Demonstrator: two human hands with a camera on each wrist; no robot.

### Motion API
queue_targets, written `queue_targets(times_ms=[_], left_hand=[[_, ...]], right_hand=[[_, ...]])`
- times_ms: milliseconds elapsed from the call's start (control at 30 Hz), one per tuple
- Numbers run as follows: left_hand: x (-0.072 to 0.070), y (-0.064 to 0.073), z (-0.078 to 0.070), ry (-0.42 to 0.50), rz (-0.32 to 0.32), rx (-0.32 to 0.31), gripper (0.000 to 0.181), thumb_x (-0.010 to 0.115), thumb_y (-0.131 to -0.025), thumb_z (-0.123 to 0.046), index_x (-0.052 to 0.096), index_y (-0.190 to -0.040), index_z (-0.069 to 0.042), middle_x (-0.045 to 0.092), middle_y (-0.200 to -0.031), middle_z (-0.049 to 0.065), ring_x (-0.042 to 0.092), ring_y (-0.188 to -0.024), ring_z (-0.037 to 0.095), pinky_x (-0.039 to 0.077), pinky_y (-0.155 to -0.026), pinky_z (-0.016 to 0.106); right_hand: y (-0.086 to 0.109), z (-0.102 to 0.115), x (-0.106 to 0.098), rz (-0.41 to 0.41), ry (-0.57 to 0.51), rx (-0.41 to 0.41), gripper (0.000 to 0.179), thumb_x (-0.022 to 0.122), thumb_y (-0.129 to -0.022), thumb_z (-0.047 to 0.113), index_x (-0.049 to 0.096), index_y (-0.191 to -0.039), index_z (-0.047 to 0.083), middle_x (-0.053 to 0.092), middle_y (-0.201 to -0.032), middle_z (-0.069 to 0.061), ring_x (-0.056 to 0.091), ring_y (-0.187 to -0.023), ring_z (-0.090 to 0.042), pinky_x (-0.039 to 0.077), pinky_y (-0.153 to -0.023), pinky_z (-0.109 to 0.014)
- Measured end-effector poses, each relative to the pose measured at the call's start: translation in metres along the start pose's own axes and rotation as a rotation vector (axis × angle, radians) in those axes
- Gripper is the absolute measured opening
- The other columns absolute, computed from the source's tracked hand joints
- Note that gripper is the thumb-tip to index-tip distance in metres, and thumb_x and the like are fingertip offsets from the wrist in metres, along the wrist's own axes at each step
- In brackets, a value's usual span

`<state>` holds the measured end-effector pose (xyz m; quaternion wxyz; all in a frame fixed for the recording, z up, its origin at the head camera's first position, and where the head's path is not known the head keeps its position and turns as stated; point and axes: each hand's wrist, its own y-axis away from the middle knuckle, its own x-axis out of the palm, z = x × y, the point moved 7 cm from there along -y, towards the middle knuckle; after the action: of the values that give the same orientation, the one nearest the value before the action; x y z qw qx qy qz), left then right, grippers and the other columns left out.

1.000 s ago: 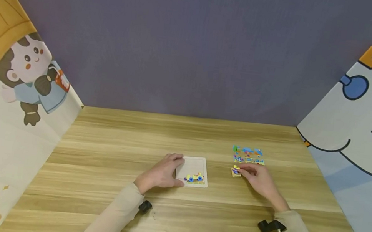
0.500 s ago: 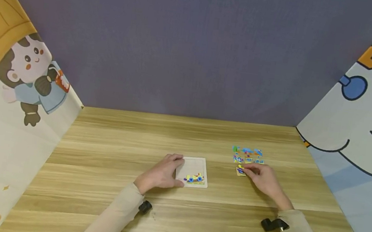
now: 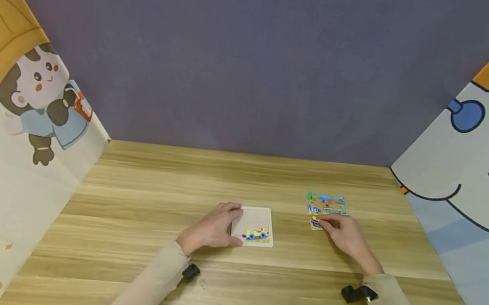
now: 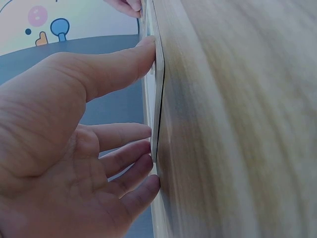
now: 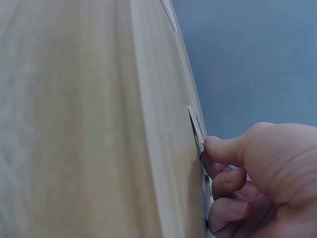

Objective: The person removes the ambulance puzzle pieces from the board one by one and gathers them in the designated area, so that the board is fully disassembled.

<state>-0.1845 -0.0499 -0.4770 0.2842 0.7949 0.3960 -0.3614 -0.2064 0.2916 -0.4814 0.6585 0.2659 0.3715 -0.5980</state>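
Note:
My left hand (image 3: 212, 225) rests at the left side of a square white puzzle tray (image 3: 256, 214). Its thumb and fingers touch the edge with a wide gap between them, and look nearly straight in the left wrist view. Inside the tray's lower right lie joined pieces showing a yellow vehicle with blue wheels (image 3: 257, 235). My right hand (image 3: 344, 236) pinches a small yellow and purple puzzle piece (image 3: 315, 225) between thumb and forefinger. In the right wrist view this piece (image 5: 196, 128) tilts up from the table, its other fingers curled beneath.
Several loose colourful puzzle pieces (image 3: 325, 198) lie in rows just beyond my right hand. The wooden table (image 3: 227, 293) meets a dark back wall (image 3: 255, 62). Printed cartoon panels (image 3: 475, 176) stand at both sides.
My right hand has shifted slightly right with the puzzle piece, away from the tray, and then stayed almost still. The left hand and tray have not moved.

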Motion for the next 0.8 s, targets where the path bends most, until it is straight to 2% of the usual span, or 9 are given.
queue_targets(times_ms=[367,800], left_hand=[[-0.001,-0.0009,0.0,0.0,0.003,-0.008,0.086,0.085,-0.092,-0.035,0.045,-0.16,-0.001,0.035,-0.173,0.013,0.031,-0.16,0.034,0.033,-0.131,0.051],[-0.0004,-0.0011,-0.0002,0.001,0.0,-0.007,0.085,0.085,-0.092,-0.034,0.045,-0.16,0.0,0.035,-0.173,0.013,0.031,-0.16,0.034,0.033,-0.132,0.051]], right_hand=[[0.0002,-0.001,-0.0011,-0.002,0.006,0.02,0.018,0.07,-0.103,0.013,0.081,-0.115,0.005,0.08,-0.115,-0.018,0.061,-0.082,-0.017,0.048,-0.068,-0.027],[0.0018,0.0018,-0.0021,-0.007,-0.005,0.023,0.019,0.071,-0.104,0.018,0.082,-0.115,0.007,0.081,-0.111,-0.015,0.06,-0.077,-0.013,0.047,-0.064,-0.024]])
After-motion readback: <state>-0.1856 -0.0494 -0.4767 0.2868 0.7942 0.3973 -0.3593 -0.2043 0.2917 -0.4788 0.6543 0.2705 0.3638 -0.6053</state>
